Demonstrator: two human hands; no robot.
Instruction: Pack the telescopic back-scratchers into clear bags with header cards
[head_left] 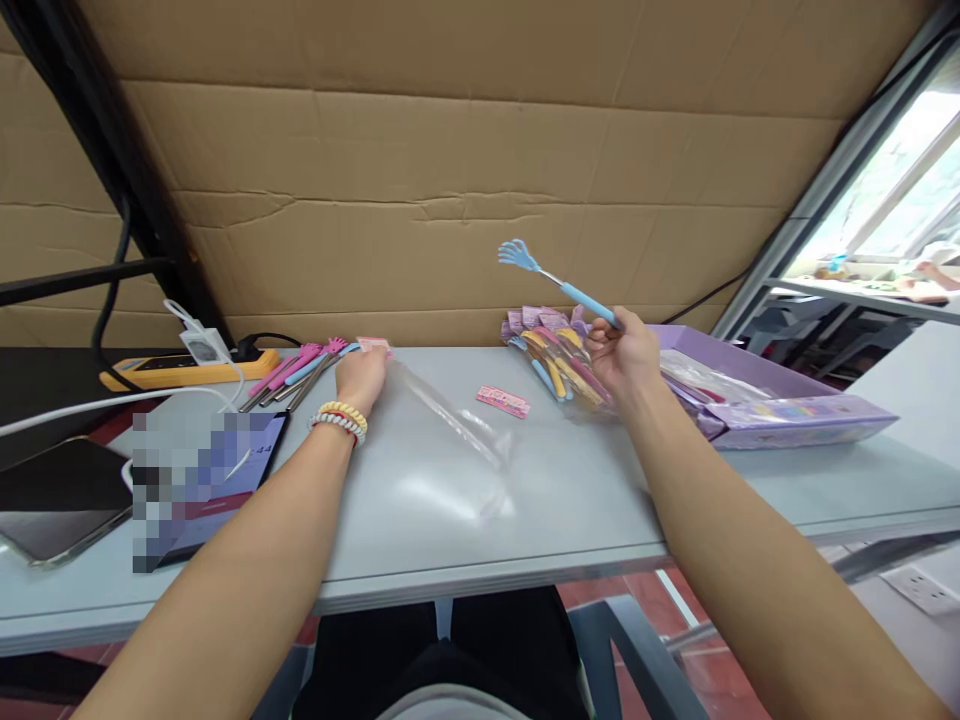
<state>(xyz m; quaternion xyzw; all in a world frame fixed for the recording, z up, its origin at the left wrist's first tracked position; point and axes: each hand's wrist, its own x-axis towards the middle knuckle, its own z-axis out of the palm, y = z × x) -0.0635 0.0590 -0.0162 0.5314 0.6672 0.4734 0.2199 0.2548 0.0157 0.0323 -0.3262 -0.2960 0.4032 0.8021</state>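
Observation:
My right hand (624, 352) is closed around the handle of a light-blue back scratcher (589, 302), its claw end raised up and left above the table. My left hand (361, 378) is closed at the table's back, with a small pink card (375, 346) showing at its fingertips. A clear plastic sleeve (457, 425) stretches from beside that hand across the tabletop. Pink and blue back scratchers (300, 368) lie just left of it. Another pink printed card (503, 402) rests flat between my hands. Bagged back scratchers (559, 360) with purple headers are piled near my right hand.
An open purple box (799, 420) with clear packaging stands at the right. On the left are a yellow power strip (180, 370) with cables, a tablet (225, 480) and a phone (64, 525). A cardboard wall (465, 160) closes off the table's back.

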